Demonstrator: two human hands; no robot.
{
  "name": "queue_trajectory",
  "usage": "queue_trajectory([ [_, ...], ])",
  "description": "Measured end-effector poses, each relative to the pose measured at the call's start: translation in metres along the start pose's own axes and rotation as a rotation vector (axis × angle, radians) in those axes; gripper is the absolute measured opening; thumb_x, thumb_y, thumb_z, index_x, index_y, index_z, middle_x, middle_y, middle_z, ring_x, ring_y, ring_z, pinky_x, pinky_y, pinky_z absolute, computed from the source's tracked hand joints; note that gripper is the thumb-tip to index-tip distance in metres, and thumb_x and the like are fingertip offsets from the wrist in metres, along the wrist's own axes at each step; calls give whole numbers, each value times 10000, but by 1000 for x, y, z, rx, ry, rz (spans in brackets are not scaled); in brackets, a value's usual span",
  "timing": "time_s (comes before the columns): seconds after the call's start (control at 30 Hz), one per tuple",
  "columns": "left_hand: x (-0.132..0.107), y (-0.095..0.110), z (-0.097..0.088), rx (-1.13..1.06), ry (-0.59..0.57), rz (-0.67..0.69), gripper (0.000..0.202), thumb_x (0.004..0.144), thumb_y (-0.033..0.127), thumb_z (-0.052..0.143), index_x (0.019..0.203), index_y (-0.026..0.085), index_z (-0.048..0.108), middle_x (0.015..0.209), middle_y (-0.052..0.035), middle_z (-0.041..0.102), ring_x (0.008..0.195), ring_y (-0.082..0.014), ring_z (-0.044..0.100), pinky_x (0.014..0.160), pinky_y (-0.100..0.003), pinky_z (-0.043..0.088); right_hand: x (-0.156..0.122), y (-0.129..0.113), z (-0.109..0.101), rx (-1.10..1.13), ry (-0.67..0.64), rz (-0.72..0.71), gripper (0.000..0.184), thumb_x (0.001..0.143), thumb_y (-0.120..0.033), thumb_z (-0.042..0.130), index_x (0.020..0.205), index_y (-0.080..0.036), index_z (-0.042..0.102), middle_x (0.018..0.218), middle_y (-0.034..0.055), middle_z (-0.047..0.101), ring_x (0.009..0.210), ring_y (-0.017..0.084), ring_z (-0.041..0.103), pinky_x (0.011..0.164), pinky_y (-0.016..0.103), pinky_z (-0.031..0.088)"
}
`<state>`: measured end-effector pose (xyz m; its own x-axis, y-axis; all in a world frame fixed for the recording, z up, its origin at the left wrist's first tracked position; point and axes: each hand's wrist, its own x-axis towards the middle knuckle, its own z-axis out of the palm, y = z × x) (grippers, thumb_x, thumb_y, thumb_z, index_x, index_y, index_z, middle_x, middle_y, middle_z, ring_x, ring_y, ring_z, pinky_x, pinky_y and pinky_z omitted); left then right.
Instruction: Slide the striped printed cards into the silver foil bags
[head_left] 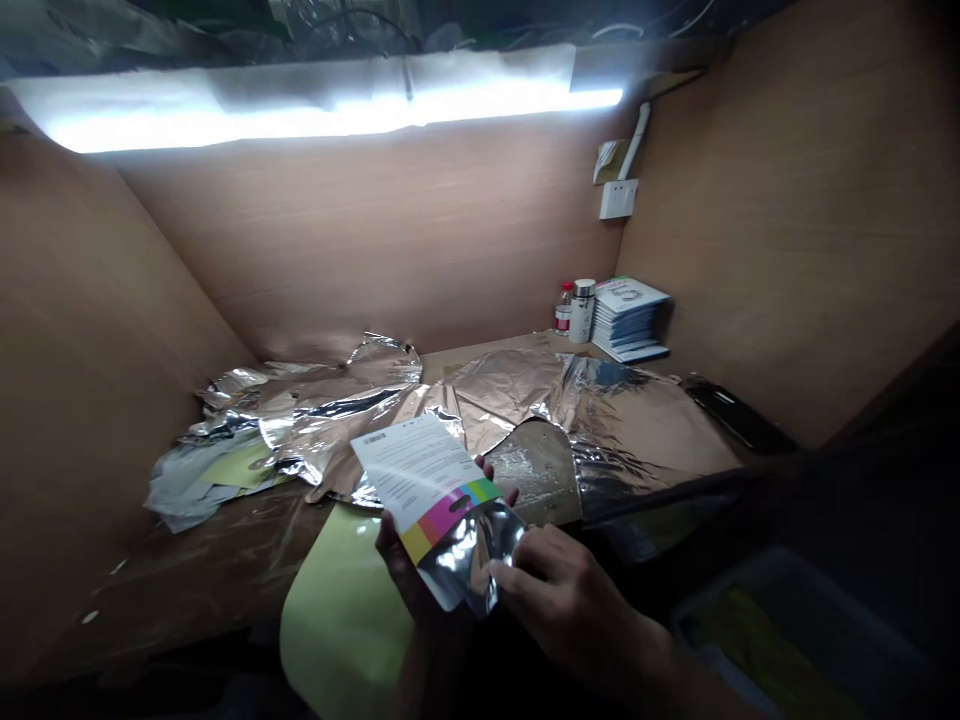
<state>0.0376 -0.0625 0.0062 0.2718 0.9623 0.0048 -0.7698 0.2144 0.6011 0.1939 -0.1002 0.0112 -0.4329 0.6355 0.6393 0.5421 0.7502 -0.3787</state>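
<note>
My left hand [403, 570] is closed around a white printed card [412, 465] with small text, a barcode and a yellow, pink and green band with a hang hole. Its fingertips show past the card's right edge. A shiny silver foil pouch [466, 562] lies against the band end of the card, nearest me. Whether card and pouch are joined I cannot tell. My right hand [566, 585] pinches the pouch's right edge between thumb and fingers. Beneath my left hand, a pale yellow-green sheet [337, 610] hangs over the table's front edge.
Crumpled silver foil sheets [510, 390] spread across the table. At the back right stand a red-capped bottle [562, 312], a white flask [582, 312] and a stack of printed cards [628, 325]. A dark flat object [739, 415] lies at right. Wooden panels enclose three sides.
</note>
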Motion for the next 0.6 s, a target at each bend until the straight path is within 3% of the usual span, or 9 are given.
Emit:
queue_trajectory([
  [0.13, 16, -28, 19, -93, -55, -117, 950, 827, 864, 428, 1351, 110, 672, 1329, -204, 691, 1384, -428, 533, 1169, -601, 429, 11, 11, 2, -263, 55, 118, 199, 1003, -128, 516, 930, -175, 695, 868, 88, 659, 811, 230, 600, 780, 358, 459],
  [0.23, 29, -35, 24, 2, 43, -151, 818, 842, 745, 545, 1289, 77, 698, 1289, -216, 710, 1333, -442, 578, 1132, -592, 474, 7, 20, -1, -299, -49, 212, 159, 1025, -267, 582, 1105, -173, 681, 1069, 120, 705, 992, 274, 631, 934, 416, 454],
  [0.3, 32, -28, 16, 269, 133, -67, 677, 881, 591, 614, 1347, 103, 661, 1357, -198, 681, 1349, -417, 577, 1139, -574, 475, -6, 27, -2, -310, -154, 224, 423, 992, -456, 654, 1306, -175, 621, 1220, 142, 695, 1122, 316, 612, 1034, 478, 418],
  [0.37, 28, -16, -1, 734, 167, 168, 613, 908, 462, 660, 1446, 177, 592, 1504, -162, 585, 1429, -386, 509, 1181, -557, 436, -23, 33, -2, -345, -237, 205, 615, 946, -528, 701, 1424, -171, 552, 1322, 163, 663, 1213, 348, 579, 1081, 521, 392],
  [0.43, 21, -6, -21, 1280, 33, 390, 633, 926, 402, 679, 1523, 270, 517, 1646, -115, 430, 1516, -371, 395, 1217, -567, 385, -39, 40, -1, -352, -297, 153, 563, 969, -431, 691, 1445, -175, 536, 1376, 163, 633, 1274, 337, 550, 1099, 512, 388],
  [0.5, 15, 0, -39, 1709, -249, 467, 685, 941, 406, 675, 1577, 310, 441, 1707, -92, 322, 1560, -368, 310, 1230, -575, 365, -50, 45, 0, -317, -278, 95, 442, 988, -348, 658, 1392, -185, 581, 1366, 155, 631, 1269, 308, 552, 1085, 474, 408],
  [0.57, 14, 2, -52, 1937, -498, 489, 734, 944, 439, 672, 1608, 309, 387, 1706, -94, 324, 1566, -370, 295, 1224, -571, 376, -54, 52, -2, -301, -201, 82, 448, 972, -362, 675, 1380, -195, 598, 1405, 170, 598, 1300, 317, 529, 1096, 477, 403],
  [0.6, 16, 2, -56, 1999, -563, 520, 763, 933, 453, 685, 1613, 296, 378, 1691, -103, 354, 1561, -375, 306, 1217, -564, 386, -55, 56, -3, -313, -174, 89, 501, 950, -380, 701, 1403, -196, 586, 1457, 187, 561, 1344, 339, 497, 1111, 498, 388],
])
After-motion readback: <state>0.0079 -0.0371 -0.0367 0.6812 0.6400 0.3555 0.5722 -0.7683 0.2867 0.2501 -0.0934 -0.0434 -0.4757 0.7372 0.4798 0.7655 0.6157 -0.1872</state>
